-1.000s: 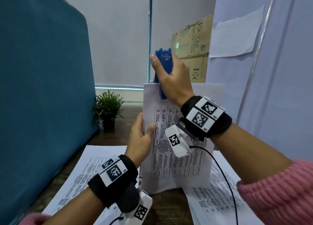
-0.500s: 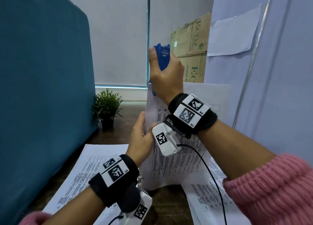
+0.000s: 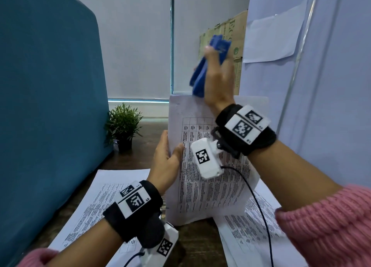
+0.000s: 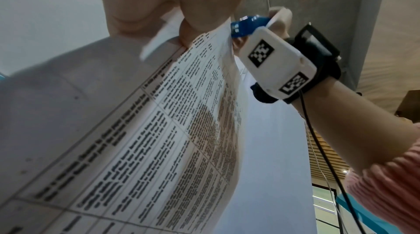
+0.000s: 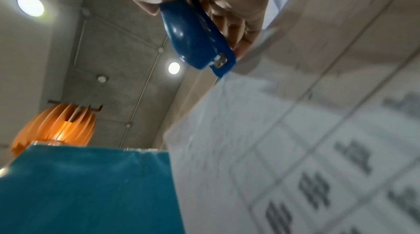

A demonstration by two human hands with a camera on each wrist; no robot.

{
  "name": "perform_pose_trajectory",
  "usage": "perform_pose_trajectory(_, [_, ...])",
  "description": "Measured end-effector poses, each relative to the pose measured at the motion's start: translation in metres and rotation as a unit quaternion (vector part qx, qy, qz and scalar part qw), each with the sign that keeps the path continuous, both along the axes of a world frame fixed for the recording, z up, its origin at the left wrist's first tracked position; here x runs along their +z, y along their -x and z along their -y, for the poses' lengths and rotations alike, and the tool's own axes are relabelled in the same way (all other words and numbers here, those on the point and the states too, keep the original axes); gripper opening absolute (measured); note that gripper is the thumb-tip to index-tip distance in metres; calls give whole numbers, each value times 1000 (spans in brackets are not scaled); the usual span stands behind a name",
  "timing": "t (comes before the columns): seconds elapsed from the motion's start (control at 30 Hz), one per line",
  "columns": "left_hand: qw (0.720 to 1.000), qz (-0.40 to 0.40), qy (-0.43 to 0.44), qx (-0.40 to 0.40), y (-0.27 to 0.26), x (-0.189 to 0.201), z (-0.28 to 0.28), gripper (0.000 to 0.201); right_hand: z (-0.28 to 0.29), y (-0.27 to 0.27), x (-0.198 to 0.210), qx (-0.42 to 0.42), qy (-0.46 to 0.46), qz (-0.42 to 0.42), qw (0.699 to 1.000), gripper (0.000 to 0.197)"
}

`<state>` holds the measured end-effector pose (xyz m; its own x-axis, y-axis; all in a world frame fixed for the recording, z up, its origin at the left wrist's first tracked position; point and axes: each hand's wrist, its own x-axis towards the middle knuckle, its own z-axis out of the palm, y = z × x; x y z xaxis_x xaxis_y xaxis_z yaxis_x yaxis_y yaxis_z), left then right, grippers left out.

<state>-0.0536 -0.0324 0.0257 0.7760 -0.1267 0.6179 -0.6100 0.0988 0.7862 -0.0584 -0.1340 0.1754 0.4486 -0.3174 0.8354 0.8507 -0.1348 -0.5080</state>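
Stapling a set of sheets, held off the desk [image 3: 200,244].

- Left hand [image 3: 164,162]: pinches the left edge of the sheets [image 3: 200,196], thumb in front and fingers behind. The set stands upright at frame centre with its bottom edge near the desk. Judged reason: this keeps the pages squared and the top edge free for the tool.
- Right hand [image 3: 218,79]: wrapped round the blue stapler [image 3: 199,77], upper centre of the frame. The stapler is tilted, nose down and left, and meets the top edge of the sheets a little in from the left corner.
- In the right wrist view the nose sits right at the paper's edge. I cannot tell whether the pages are inside the mouth, as the picture is blurred.
- Judgement: stapler is either coming onto the edge or leaving it. No staple is visible from here.
- More printed sheets lie flat at lower left [image 3: 94,202] and lower right [image 3: 251,238], probably the other sets.
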Motion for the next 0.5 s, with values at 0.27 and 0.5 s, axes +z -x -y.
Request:
perform_pose_trajectory(0.27, [1000,5,11,1,-7,0,-3,32,104,19,0,-54,-131,-43,989,26])
perform_pose_trajectory(0.5, [1000,2,15,7,-12,0,-1,28,192,11,-91,-289,144,-348,880,43])
